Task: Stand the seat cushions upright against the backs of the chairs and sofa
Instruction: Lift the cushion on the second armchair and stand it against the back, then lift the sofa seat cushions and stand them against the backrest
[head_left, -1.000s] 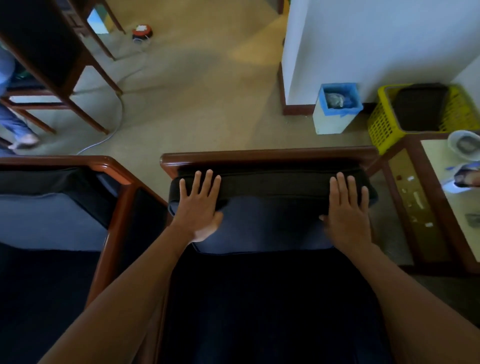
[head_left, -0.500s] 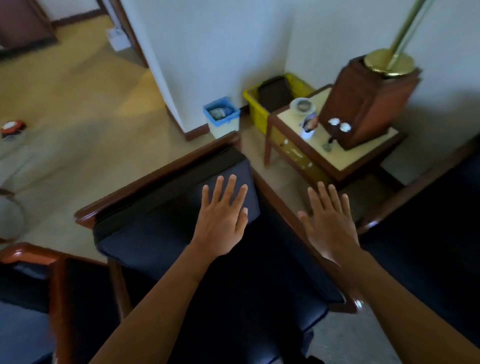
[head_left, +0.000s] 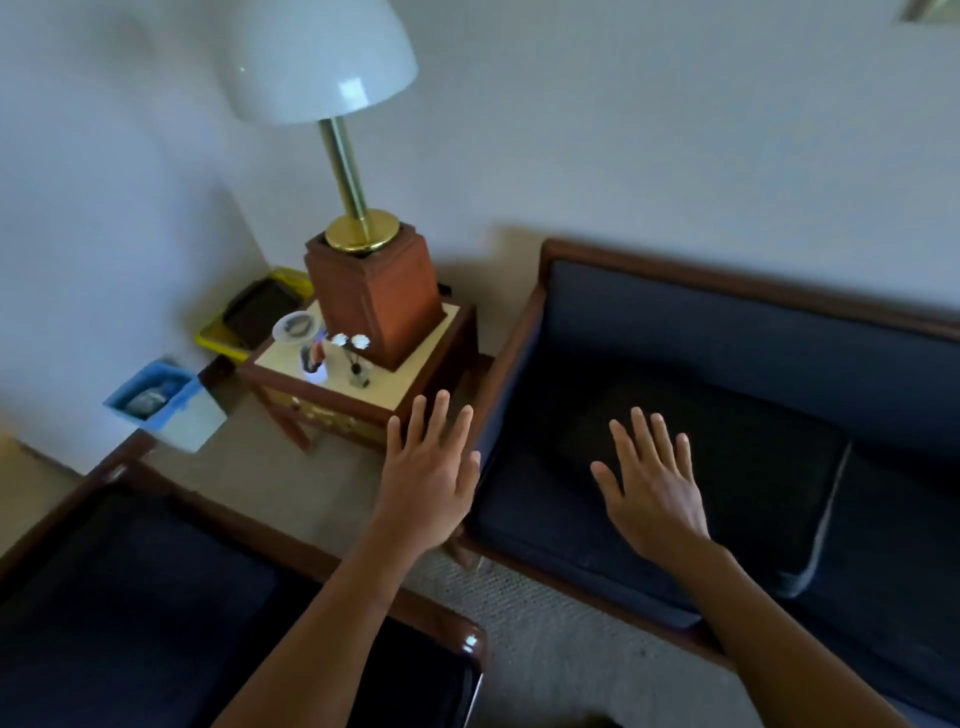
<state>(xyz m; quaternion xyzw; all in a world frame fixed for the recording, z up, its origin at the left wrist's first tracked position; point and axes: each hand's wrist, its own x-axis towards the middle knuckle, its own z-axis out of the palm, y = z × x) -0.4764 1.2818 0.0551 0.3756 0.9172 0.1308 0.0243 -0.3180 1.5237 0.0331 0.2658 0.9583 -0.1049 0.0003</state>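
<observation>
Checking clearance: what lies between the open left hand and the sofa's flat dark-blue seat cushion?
In the head view, only the sofa's wooden armrest separates left hand from cushion.

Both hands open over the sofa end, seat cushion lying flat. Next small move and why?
Probably lower both hands to the front edge of the seat cushion and grip it. It lies flat on the sofa, not yet against the back. The right hand is over it, open; the left hand is open by the sofa's arm, holding nothing.
</observation>
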